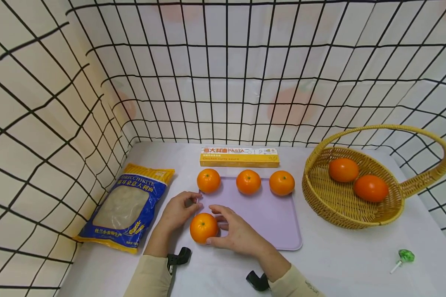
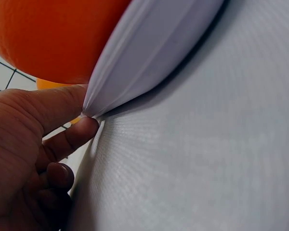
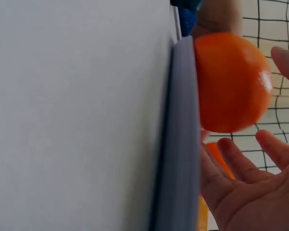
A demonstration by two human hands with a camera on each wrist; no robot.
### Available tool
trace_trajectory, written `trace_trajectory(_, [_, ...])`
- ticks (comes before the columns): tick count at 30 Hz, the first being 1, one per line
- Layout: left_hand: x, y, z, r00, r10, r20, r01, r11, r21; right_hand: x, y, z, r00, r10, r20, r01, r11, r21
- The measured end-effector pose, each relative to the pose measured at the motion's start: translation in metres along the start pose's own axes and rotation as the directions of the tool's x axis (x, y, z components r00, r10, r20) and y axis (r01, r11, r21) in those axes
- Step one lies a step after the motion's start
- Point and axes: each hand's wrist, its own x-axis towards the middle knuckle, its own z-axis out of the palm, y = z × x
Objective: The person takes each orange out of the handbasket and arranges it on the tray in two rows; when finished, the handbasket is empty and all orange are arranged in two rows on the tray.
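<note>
A lavender tray (image 1: 265, 218) lies on the white table. My left hand (image 1: 178, 211) pinches its left edge; in the left wrist view the thumb (image 2: 62, 103) lies on the rim and a fingertip sits below it. On the tray's near left corner rests an orange (image 1: 203, 228). My right hand (image 1: 241, 235) is spread around the right side of this orange, and in the right wrist view the fingers (image 3: 241, 163) stand a little apart from it. Along the tray's far edge are three more oranges, one left (image 1: 208, 180), one central (image 1: 248, 182), one right (image 1: 281, 183).
Behind the tray lies a yellow pasta box (image 1: 239, 158). A blue pasta bag (image 1: 122, 208) is at the left. The wicker basket (image 1: 342, 220) at the right holds two orange-red fruits (image 1: 371, 188). A green lollipop (image 1: 406, 255) lies front right. Black wire grid (image 1: 226, 74) encloses the table.
</note>
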Motion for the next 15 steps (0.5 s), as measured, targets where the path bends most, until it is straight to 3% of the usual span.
trace_trajectory(7, [0.0,0.0,0.001,1.0,-0.004,0.005,0.004,1.0,-0.002,-0.007,-0.006,-0.017,0.999,-0.001,-0.053,0.0,1.0,-0.025])
trace_trajectory(15, [0.0,-0.001,0.0,1.0,0.005,0.014,-0.005,1.0,-0.004,-0.023,-0.01,-0.055,0.984,-0.013,-0.179,0.009,1.0,-0.025])
